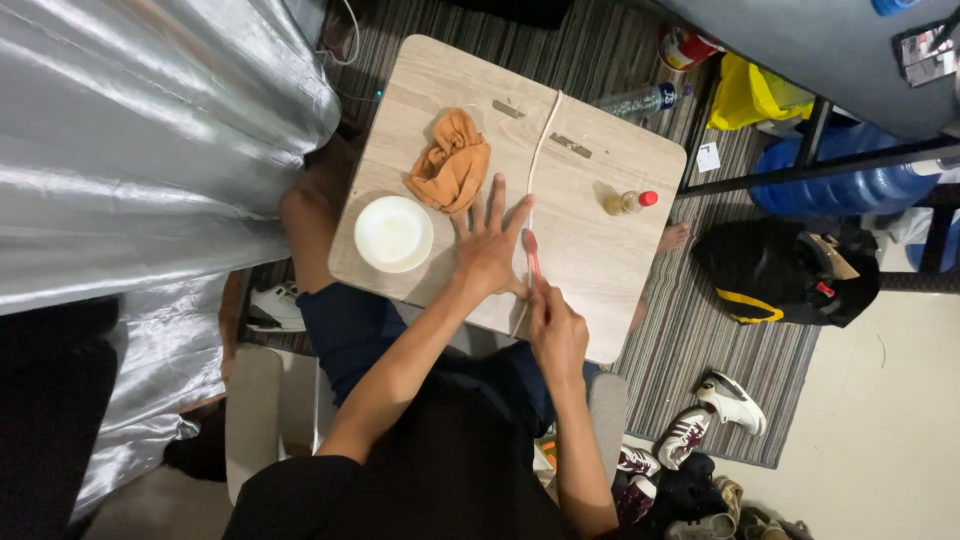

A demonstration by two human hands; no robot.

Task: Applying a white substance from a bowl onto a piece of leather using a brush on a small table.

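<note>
- Head view: a person sits at a small light wooden folding table [600,290], seen from above, both bare forearms reaching forward over the lap.
- The left hand [487,243] lies flat on the tabletop, palm down, fingers spread wide and holding nothing. It rests just left of the seam [545,140] that runs down the middle of the table.
- The right hand [556,330] is closed around the lower end of a slim red-tipped tool [531,252], which looks like a small brush or spoon; I cannot tell which. The tool's red end lies on or just above the seam, just beside the left hand's thumb side.
- A round white lidded container [394,233] stands on the table left of the left hand, close to the near edge and apart from the fingers.
- A crumpled orange cloth [452,163] lies beyond the container, its lower edge just beside the left hand's fingertips.
- A small bottle with a red cap [630,202] lies on its side on the right half of the table, well apart from both hands.
- Two small metal latches [570,146] sit on the far part of the tabletop, one on each side of the seam.
- A silvery sheet [130,150] covers the left of the view; a striped rug [700,350] lies under the table.
- On the floor to the right are a black bag [780,270], a large blue water jug [850,185], a yellow bag [750,95] and several shoes [710,420].
</note>
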